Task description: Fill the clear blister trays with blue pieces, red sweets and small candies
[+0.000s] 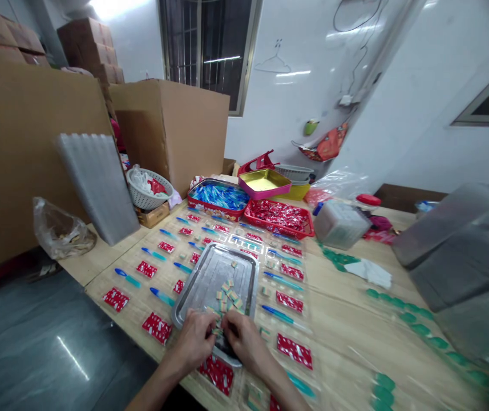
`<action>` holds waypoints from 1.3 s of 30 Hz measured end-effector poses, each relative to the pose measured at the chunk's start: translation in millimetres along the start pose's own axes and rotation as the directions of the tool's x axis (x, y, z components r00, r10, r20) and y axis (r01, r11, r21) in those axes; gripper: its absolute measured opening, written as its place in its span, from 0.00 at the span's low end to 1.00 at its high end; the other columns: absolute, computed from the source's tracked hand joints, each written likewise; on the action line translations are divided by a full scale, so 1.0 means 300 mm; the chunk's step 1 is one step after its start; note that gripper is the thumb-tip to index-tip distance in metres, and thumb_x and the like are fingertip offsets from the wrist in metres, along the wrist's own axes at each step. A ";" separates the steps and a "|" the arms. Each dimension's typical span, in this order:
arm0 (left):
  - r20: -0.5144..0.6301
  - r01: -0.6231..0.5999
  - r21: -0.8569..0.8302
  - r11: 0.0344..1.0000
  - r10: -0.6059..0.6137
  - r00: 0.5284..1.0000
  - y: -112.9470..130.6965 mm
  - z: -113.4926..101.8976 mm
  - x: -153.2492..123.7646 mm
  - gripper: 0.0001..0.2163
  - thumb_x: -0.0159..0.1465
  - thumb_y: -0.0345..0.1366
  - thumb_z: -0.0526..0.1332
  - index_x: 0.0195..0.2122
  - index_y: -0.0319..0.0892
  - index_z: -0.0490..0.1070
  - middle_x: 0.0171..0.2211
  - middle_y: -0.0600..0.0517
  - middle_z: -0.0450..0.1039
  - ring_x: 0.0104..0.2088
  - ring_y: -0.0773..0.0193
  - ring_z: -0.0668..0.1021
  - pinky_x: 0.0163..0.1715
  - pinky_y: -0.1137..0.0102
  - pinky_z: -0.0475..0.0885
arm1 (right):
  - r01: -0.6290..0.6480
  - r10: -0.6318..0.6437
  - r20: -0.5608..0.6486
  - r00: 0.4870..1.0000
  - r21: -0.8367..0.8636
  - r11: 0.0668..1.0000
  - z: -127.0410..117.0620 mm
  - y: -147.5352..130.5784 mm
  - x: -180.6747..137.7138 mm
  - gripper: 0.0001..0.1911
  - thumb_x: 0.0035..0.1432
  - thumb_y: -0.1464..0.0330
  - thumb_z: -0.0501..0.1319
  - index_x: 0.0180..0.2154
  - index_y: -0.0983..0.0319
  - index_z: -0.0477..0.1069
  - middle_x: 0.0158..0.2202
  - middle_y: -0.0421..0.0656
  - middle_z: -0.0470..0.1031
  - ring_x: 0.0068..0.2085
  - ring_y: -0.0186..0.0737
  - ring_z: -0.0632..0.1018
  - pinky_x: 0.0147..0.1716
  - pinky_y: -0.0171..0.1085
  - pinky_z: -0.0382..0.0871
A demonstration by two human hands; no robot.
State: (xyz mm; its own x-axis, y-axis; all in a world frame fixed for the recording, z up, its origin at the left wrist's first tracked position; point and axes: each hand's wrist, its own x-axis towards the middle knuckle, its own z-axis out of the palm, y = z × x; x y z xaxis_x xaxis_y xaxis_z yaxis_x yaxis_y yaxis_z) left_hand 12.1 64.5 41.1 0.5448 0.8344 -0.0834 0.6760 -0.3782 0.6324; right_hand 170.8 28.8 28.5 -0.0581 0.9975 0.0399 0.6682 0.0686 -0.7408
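Observation:
A metal tray (199,285) lies on the table, holding a loose pile of small beige-and-green blocks (228,295). At the tray's near end, my left hand (197,335) is closed with thumb and fingers pinched beside the pile. My right hand (241,337) is pinched close by, its fingertips almost meeting the left ones. What sits between the fingertips is hidden. Around and under the tray are clear plastic blister trays, with compartments holding red patterned packets (157,328), blue pen-like tools (277,314) and, in some, a small block (265,291).
Behind stand a tin of blue tools (218,195), a red basket of packets (278,217) and a pink-and-gold tin (265,184). Stacked clear plastic trays stand at left (98,188) and right (462,274). Green round pieces (419,329) lie on the right; cardboard boxes (193,134) rise behind.

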 end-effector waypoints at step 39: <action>0.043 -0.026 -0.005 1.000 0.026 0.999 0.004 -0.011 0.018 0.07 0.51 0.27 0.56 0.29 0.43 0.70 0.28 0.56 0.73 0.32 0.64 0.71 0.34 0.69 0.56 | 0.070 -0.070 0.006 0.998 -0.022 0.997 0.019 -0.027 -0.015 0.12 0.38 0.81 0.52 0.27 0.61 0.62 0.27 0.39 0.67 0.31 0.36 0.68 0.31 0.32 0.56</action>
State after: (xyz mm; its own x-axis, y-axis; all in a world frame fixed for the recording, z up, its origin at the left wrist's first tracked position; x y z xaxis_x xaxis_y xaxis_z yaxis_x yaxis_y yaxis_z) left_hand 14.3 69.7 44.1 0.5832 0.8061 -0.1003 0.6593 -0.3975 0.6382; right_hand 161.4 23.6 30.4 -0.1088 0.9902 0.0875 0.6788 0.1383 -0.7212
